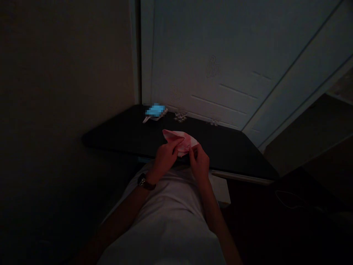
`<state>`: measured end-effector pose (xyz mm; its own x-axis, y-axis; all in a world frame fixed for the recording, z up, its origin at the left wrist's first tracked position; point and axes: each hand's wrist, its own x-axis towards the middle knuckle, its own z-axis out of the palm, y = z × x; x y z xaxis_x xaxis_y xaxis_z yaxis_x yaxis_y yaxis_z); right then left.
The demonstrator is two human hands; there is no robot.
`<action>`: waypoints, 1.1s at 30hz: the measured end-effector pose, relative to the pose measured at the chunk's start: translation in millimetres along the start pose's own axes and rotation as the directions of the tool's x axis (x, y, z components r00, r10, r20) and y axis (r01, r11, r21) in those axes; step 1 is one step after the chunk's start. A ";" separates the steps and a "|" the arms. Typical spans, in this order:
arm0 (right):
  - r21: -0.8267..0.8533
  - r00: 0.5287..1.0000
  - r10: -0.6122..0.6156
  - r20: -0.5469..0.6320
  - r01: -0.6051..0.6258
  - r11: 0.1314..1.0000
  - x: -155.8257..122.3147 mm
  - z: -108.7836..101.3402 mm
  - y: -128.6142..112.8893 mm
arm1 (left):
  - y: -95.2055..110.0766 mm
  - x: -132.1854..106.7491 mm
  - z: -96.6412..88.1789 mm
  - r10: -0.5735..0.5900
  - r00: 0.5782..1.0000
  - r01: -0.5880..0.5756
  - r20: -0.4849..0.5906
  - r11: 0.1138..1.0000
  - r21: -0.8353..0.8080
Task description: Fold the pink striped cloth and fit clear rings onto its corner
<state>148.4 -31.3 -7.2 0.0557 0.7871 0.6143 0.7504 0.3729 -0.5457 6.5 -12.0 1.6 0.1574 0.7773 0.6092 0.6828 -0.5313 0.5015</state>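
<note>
A pink-and-white piece of folded paper or thin cloth (185, 140) is held over the front part of a dark tabletop (121, 136); which material it is, I cannot tell. My left hand (164, 156), with a watch (142, 181) on its wrist, pinches the piece from the left, fingers lying across its face. From the other side my right hand (199, 158) grips its lower right edge between thumb and fingers. One pointed corner sticks up at the left. The dim light hides the finer folds.
At the back of the table lies a device with a blurred blue screen (155, 110). Beside it, a clear faceted ornament (180, 116) and a smaller one (214, 122) stand against a pale panel (198, 44) with heart patterns. A thin cable (288, 204) runs at the lower right.
</note>
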 end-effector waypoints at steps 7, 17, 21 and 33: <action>-0.001 0.999 -0.044 0.023 0.044 0.999 -1.7 -0.4 1.6 | -0.4 0.0 0.0 0.018 1.000 -0.018 0.001 1.000 -0.010; 0.006 0.999 0.017 -0.031 -0.017 1.000 -0.5 0.7 -0.5 | -1.7 1.0 0.1 0.029 0.999 -0.030 0.036 0.999 0.021; 0.014 1.000 0.011 -0.020 -0.010 1.000 0.0 0.0 -1.2 | -2.1 0.5 0.9 0.019 1.000 -0.019 0.017 1.000 0.024; 0.013 0.999 -0.032 0.024 0.032 0.999 -2.1 -1.7 0.0 | -2.2 0.1 0.9 0.035 0.999 -0.035 0.004 0.999 -0.006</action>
<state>149.3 -33.8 -7.5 0.0158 0.7860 0.6180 0.7433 0.4041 -0.5330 5.6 -10.5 0.0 0.1842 0.7595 0.6238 0.6728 -0.5601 0.4833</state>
